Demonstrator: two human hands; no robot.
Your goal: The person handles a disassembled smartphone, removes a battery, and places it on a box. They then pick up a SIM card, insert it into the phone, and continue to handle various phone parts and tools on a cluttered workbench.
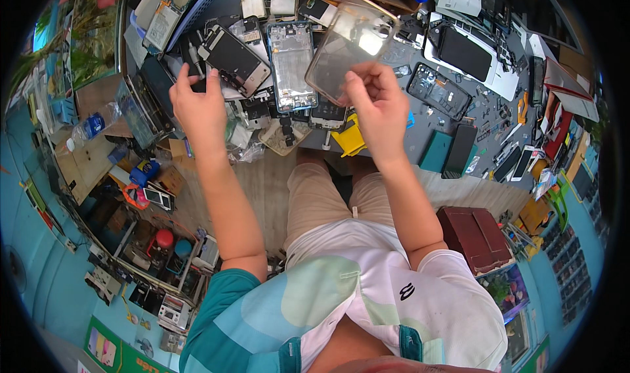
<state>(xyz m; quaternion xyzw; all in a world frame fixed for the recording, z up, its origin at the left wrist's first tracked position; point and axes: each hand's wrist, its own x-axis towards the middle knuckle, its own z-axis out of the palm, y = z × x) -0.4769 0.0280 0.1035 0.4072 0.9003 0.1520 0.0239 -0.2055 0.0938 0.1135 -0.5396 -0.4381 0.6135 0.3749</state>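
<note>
Right hand (379,107) pinched a clear phone case (351,48) by its lower edge, likely light, floppy, slick; left hand (199,104) half-curled over desk (420,140) parts, grip unclear.

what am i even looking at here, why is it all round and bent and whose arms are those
This is one picture from a wide fisheye camera worn on a person's head, looking down, so straight edges bend near the rim. The two bare forearms coming up from the bottom are the wearer's own; the person is seated at a grey workbench crowded with phone parts.

The right hand holds up a clear soft phone case by its lower edge. The left hand rests on the bench beside an opened phone with a dark back; whether it grips anything small I cannot tell.

Between the hands lies a phone frame with a blue rim. Further right are an open phone body, a dark phone on white paper and a teal case. A yellow plastic piece sits at the bench edge.
</note>
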